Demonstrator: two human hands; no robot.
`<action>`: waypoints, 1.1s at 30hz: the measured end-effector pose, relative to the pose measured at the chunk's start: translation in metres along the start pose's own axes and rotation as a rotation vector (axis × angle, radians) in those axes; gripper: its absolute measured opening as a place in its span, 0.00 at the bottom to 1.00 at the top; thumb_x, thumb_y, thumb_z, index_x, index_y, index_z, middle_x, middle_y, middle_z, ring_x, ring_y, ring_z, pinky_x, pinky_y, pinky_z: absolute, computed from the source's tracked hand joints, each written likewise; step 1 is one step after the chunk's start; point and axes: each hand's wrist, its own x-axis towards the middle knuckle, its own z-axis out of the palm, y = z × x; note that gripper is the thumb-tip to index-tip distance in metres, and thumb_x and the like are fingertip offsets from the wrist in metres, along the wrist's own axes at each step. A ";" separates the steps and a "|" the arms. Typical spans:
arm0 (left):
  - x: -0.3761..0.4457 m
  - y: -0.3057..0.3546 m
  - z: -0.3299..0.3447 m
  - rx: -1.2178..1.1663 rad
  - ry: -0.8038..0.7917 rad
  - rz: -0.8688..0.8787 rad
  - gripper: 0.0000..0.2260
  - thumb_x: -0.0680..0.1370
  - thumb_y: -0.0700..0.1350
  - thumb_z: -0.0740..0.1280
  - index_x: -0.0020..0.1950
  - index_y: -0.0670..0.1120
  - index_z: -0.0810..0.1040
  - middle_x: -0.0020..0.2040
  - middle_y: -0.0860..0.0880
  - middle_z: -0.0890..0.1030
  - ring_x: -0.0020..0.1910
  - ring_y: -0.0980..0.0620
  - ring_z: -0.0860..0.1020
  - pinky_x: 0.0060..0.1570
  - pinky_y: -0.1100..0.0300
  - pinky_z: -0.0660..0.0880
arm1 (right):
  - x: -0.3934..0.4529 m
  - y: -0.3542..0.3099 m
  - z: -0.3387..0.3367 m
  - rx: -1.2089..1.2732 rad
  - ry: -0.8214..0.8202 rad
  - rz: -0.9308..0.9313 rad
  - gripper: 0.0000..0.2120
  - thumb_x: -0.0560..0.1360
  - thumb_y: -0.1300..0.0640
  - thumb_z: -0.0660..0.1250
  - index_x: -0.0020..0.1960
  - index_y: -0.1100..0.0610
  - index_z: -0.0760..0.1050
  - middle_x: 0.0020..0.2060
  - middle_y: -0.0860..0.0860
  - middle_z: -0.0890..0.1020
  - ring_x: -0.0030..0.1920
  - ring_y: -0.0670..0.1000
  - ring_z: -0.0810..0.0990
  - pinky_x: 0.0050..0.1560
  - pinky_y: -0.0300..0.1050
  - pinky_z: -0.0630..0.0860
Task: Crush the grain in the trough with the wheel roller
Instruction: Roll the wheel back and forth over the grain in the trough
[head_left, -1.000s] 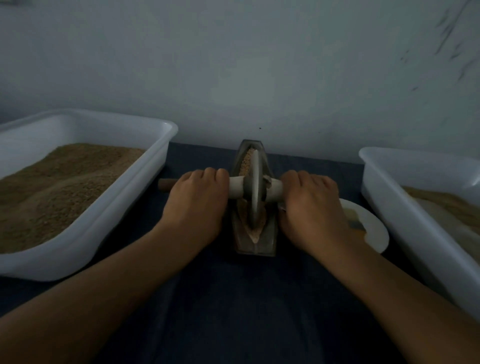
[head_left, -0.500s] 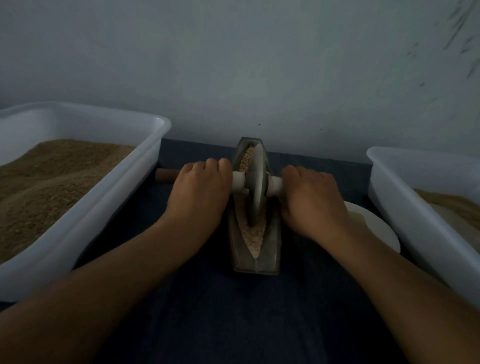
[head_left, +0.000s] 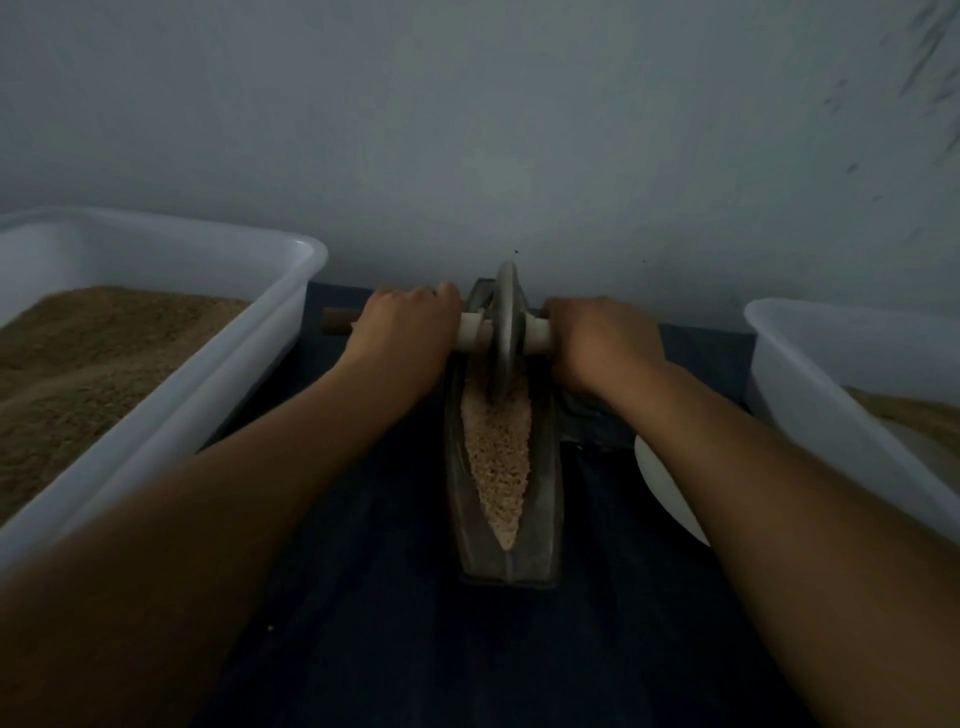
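Dim light. Trough (head_left: 503, 499) lay lengthwise on dark worktop (head_left: 395, 634), pointed near end toward the person, far end close to wall (head_left: 467, 114).

Grain (head_left: 497, 457): pale, coarse, filled the trough's near and mid part in a long wedge, narrowing to a tip at the near end.

Wheel (head_left: 505, 332) stood upright on edge in the trough at its far end, lower rim down in the grain. Axle (head_left: 537, 335) ran crosswise thru wheel, pale sleeves showing either side of it; brown wood end stuck out left of the L hand.

L hand (head_left: 405, 332): left of trough, fingers curled over axle, grip clenched round it. R hand (head_left: 602, 343): right of trough, same, fingers wrapped on the axle just beside the wheel. Both forearms stretched out forward, one each side of trough.

Left of trough, near but apart: white tub (head_left: 218, 364) w/ heap of brown meal (head_left: 93, 364), mounded close to the rim. Right of trough: second tub (head_left: 831, 374), also white, some brownish fill at its bottom, mostly cut off by frame edge. White plate (head_left: 662, 483) btwn trough and second tub, largely hidden under R forearm; contents couldn't be told.

A few dark marks on wall, upper right.
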 end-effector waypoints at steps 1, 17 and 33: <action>-0.004 0.001 -0.001 -0.008 -0.003 0.001 0.12 0.77 0.44 0.68 0.56 0.45 0.68 0.53 0.44 0.79 0.49 0.44 0.79 0.45 0.54 0.67 | -0.003 0.000 0.000 -0.004 0.024 -0.014 0.11 0.73 0.53 0.70 0.54 0.50 0.75 0.49 0.54 0.81 0.48 0.57 0.80 0.38 0.45 0.66; -0.099 0.041 -0.052 0.073 0.046 -0.022 0.15 0.76 0.46 0.68 0.60 0.46 0.69 0.58 0.45 0.78 0.58 0.46 0.76 0.72 0.49 0.62 | -0.119 -0.009 -0.015 0.034 0.195 -0.159 0.13 0.70 0.56 0.73 0.50 0.54 0.71 0.42 0.51 0.76 0.39 0.53 0.73 0.38 0.47 0.64; -0.048 0.018 -0.022 0.118 0.025 0.004 0.10 0.77 0.45 0.66 0.55 0.47 0.68 0.52 0.47 0.79 0.49 0.48 0.78 0.52 0.55 0.71 | -0.051 0.003 -0.001 -0.007 0.072 -0.105 0.14 0.72 0.51 0.70 0.53 0.54 0.70 0.46 0.53 0.78 0.46 0.57 0.78 0.39 0.48 0.64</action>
